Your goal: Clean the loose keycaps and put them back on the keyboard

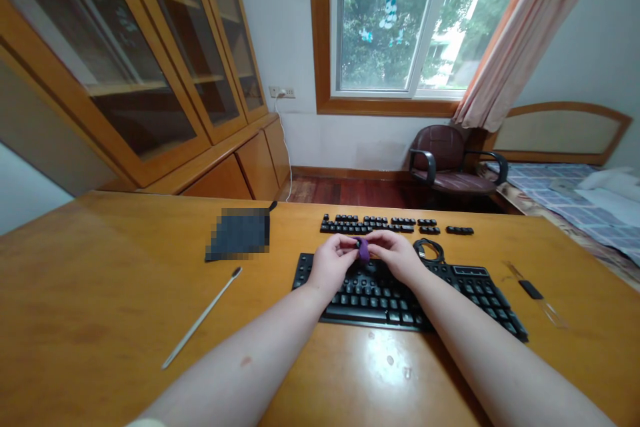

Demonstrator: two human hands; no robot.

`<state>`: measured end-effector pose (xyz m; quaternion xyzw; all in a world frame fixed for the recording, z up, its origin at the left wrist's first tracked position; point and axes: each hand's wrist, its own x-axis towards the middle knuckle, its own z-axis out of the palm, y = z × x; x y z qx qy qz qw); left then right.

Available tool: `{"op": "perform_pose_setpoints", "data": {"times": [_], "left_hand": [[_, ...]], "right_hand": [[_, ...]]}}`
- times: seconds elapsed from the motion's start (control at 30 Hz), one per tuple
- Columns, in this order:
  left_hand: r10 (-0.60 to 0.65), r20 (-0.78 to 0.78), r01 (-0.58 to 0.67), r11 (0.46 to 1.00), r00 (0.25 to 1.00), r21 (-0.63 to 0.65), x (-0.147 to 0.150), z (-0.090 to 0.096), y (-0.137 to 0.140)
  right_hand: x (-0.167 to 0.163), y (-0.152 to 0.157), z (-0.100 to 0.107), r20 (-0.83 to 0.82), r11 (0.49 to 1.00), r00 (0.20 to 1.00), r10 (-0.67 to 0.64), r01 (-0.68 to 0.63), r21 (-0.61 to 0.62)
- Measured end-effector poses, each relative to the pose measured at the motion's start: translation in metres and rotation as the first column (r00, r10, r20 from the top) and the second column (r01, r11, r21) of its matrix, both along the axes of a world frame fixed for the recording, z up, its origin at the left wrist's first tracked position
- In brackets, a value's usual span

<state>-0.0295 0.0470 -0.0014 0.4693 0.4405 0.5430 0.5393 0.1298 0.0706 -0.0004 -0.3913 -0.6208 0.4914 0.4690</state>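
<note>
My left hand (333, 260) and my right hand (397, 257) meet above the back part of a black keyboard (360, 313). Both pinch a small purple cloth (363, 250) between their fingertips. Something small and dark shows at the cloth's edge, too hidden to name. The keyboard's upper rows look bare of keycaps, while its lower rows and number pad carry them. Just beyond my hands, loose black keycaps (375, 227) lie in neat rows. A coiled black cable (430, 251) rests behind the keyboard, near my right wrist.
A thin brush (203, 317) lies left on the wooden desk (100, 293), below a dark, blurred-out pouch (243, 233). On the right is a wire tool with a black handle (531, 289). Beyond the desk stand an armchair (445, 160), a bed (545, 180) and a glass-door cabinet (220, 123).
</note>
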Motion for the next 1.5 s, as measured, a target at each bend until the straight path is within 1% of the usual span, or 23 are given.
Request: {"op": "perform_pose_setpoints", "data": {"times": [0.13,0.2,0.37,0.47,0.67,0.87,1.07,1.13,1.23,1.33,1.4,1.47,1.5], "left_hand": [[0.023,0.019,-0.023,1.000,1.000,-0.010,-0.0004,-0.0039,0.0025],[0.035,0.009,-0.035,0.999,0.999,-0.002,-0.0003,-0.0062,0.0034],[0.017,-0.020,-0.017,1.000,1.000,-0.007,0.0001,-0.0071,0.0013],[0.007,-0.018,-0.007,1.000,1.000,-0.014,0.0008,-0.0045,-0.0010],[0.026,-0.029,-0.027,0.999,0.999,-0.020,0.0021,-0.0011,-0.0018],[0.012,-0.006,-0.012,1.000,1.000,-0.023,0.0012,-0.0002,-0.0019],[-0.024,-0.007,0.024,1.000,1.000,0.003,0.0025,-0.0017,-0.0017],[-0.029,-0.022,0.029,1.000,0.999,0.011,0.0036,-0.0013,-0.0018],[-0.016,-0.065,0.019,0.999,0.998,0.041,0.0043,-0.0001,-0.0021],[-0.003,-0.115,0.015,0.995,0.993,0.101,0.0027,0.0003,-0.0021],[0.023,-0.189,0.010,0.985,0.982,0.174,0.0009,-0.0005,-0.0017],[0.050,-0.257,0.012,0.972,0.965,0.235,-0.0003,-0.0023,-0.0008],[0.049,-0.263,0.018,0.970,0.964,0.244,-0.0005,-0.0033,-0.0003]], "right_hand": [[0.0045,-0.0007,0.0043,0.126,0.996,0.992,0.008,-0.018,0.083],[0.0069,0.0003,0.0048,0.142,0.993,0.989,0.034,-0.050,0.109],[0.0092,0.0017,0.0019,0.130,0.994,0.988,0.080,-0.089,0.068],[0.0084,0.0003,0.0010,0.139,0.994,0.989,0.044,-0.057,0.092],[0.0060,-0.0028,0.0033,0.189,0.990,0.982,-0.019,-0.008,0.142],[0.0055,-0.0037,0.0066,0.259,0.975,0.966,-0.002,-0.055,0.216],[0.0038,-0.0059,0.0077,0.257,0.970,0.960,-0.107,0.044,0.240],[0.0035,-0.0068,0.0080,0.252,0.969,0.963,-0.094,0.030,0.245],[0.0043,-0.0063,0.0075,0.236,0.971,0.971,-0.036,-0.022,0.238],[0.0061,-0.0040,0.0065,0.228,0.966,0.972,-0.065,0.004,0.257],[0.0070,-0.0023,0.0057,0.225,0.961,0.971,-0.085,0.021,0.274],[0.0069,-0.0013,0.0045,0.226,0.964,0.972,-0.064,0.001,0.267],[0.0065,-0.0010,0.0039,0.226,0.967,0.973,-0.046,-0.013,0.253]]}}
